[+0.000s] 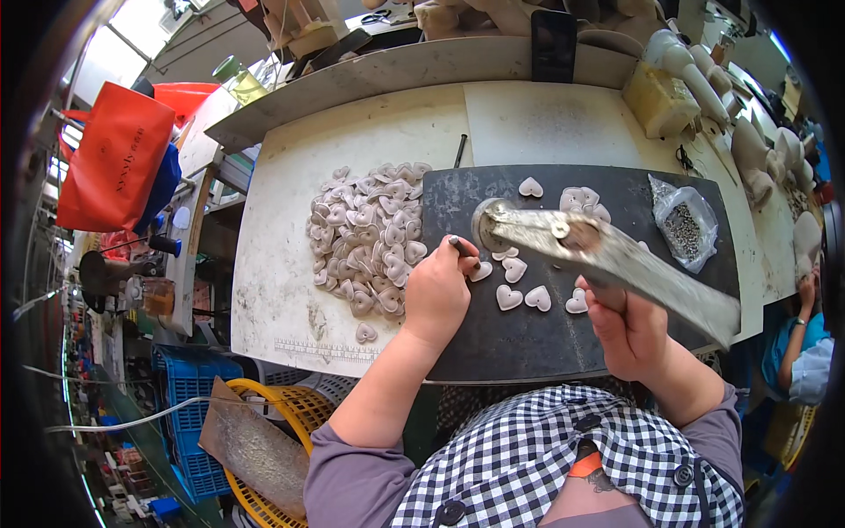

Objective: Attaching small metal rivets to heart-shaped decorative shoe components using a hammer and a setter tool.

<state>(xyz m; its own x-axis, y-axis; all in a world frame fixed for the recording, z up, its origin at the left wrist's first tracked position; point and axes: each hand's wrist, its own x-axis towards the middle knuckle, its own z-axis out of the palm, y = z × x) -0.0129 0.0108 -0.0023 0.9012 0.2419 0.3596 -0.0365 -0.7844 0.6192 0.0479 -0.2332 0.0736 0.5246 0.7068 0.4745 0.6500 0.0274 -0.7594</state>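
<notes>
My left hand (440,289) is closed around a short dark metal rod, like a punch (458,247), above the left part of a black mat (546,349). Pale heart-shaped pieces (538,298) lie loose on the mat, one of them (481,271) right by my left fingers. In my right hand (632,330) is the handle of a shoemaker's hammer (629,255). Its big metal head is raised over the mat, slightly blurred, with the round face close to the punch. The hammer covers some hearts and part of the mat. Left of the mat spreads a large pile of similar hearts (365,233).
A clear bag of small metal parts (687,224) rests on the mat's right side. Behind the mat lies another dark rod (460,150). A raised board (396,77) edges the table's back, with a phone (553,48) against it. Yellow (304,414) and blue baskets (189,422) stand lower left.
</notes>
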